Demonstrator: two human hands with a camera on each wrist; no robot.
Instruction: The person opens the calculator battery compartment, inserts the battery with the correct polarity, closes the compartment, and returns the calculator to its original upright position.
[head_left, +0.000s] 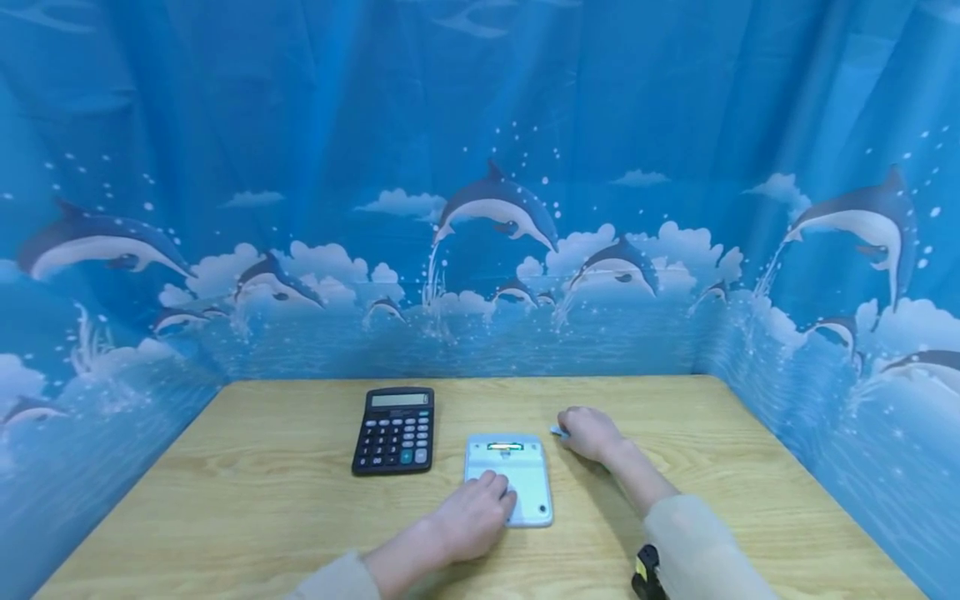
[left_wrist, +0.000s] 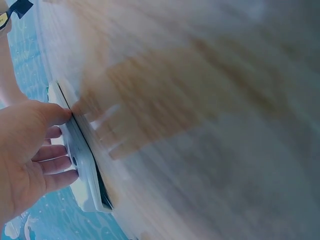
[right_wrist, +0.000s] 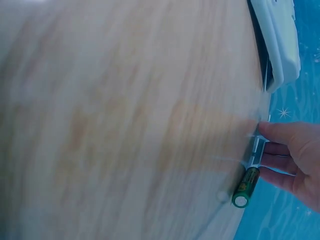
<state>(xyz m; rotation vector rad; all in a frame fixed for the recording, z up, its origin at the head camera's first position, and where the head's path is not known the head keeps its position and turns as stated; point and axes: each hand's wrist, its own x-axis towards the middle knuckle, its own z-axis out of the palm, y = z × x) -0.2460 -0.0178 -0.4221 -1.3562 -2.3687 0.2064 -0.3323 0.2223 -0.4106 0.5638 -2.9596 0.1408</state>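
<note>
A white calculator (head_left: 528,483) lies back side up, its small battery slot (head_left: 505,447) uncovered with a green and yellow battery showing. My left hand (head_left: 476,512) grips its near left side, thumb (left_wrist: 57,114) along the edge and fingers (left_wrist: 57,165) on the back. Beyond its right far corner, my right hand (head_left: 588,432) pinches a small pale blue battery cover (right_wrist: 258,146) low over the table. A green battery (right_wrist: 245,187) lies by the fingertips in the right wrist view; the hand hides it in the head view.
A black calculator (head_left: 393,432) lies face up to the left on the wooden table (head_left: 262,483). Blue curtains (head_left: 480,100) with dolphins stand behind and at both sides of the table. A black strap piece (head_left: 648,573) shows at the right sleeve.
</note>
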